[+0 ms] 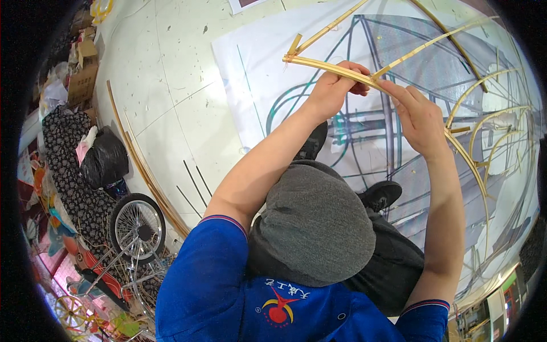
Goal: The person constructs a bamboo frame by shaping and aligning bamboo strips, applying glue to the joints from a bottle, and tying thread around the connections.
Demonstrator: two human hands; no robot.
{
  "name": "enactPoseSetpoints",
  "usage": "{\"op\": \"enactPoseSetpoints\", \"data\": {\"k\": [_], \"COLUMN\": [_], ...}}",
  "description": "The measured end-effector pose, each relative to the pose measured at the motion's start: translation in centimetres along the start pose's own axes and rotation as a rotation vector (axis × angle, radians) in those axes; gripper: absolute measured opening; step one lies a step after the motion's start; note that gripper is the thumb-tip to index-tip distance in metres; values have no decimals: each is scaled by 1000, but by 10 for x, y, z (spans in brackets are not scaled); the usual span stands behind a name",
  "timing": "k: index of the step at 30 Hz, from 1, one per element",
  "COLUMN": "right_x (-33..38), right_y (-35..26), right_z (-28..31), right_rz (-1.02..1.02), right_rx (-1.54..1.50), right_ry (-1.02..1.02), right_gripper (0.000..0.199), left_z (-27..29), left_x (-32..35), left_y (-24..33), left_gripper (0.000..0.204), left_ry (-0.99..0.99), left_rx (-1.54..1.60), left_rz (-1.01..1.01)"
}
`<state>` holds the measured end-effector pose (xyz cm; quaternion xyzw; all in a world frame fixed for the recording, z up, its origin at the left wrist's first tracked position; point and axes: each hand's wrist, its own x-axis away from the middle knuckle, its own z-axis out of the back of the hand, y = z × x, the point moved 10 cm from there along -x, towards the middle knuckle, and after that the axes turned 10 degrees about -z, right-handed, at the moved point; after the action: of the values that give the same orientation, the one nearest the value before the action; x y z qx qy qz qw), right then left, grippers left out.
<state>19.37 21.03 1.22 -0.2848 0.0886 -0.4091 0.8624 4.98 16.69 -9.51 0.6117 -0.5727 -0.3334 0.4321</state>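
Note:
A curved frame of split bamboo strips [312,61] is held up over a large sheet with drawn lines [242,85]. My left hand [333,91] is closed round the strip, its fingers near a joint where a thinner bamboo strip [421,49] branches off. On the other side of that joint, my right hand [419,119] grips the same strip, fingers along its edge. At the strip's left end, a short bamboo piece [295,43] and another strip [333,27] meet it at what looks like a tied joint. Part of each hand's grip is hidden.
Curved bamboo ribs [476,151] spread out at the right. Long bamboo strips [134,151] and several thin dark rods [195,182] lie on the floor at left. Beyond them are a spoked wheel [138,228], a black plastic bag [104,158] and a cardboard box [84,74].

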Motion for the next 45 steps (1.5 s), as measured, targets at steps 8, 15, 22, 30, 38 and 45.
{"op": "enactPoseSetpoints", "data": {"k": [8, 15, 22, 30, 38, 45], "right_x": [-1, -1, -1, 2, 3, 5], "right_y": [3, 2, 4, 5, 4, 7], "right_z": [-1, -7, -7, -9, -7, -6], "right_rz": [-6, -36, -37, -14, 13, -10], "right_rx": [0, -8, 27, 19, 36, -4], "right_ry": [13, -38, -29, 1, 63, 60], "right_gripper": [45, 46, 44, 41, 39, 38], "left_z": [8, 6, -4, -20, -29, -71], "left_x": [6, 24, 28, 44, 48, 32], "left_y": [11, 7, 12, -6, 19, 69], "left_gripper": [13, 16, 20, 21, 23, 7], "left_ry": [40, -20, -34, 68, 6, -491], "left_rx": [-140, 175, 6, 107, -457, -1558], "left_rz": [101, 354, 338, 463, 307, -114]}}
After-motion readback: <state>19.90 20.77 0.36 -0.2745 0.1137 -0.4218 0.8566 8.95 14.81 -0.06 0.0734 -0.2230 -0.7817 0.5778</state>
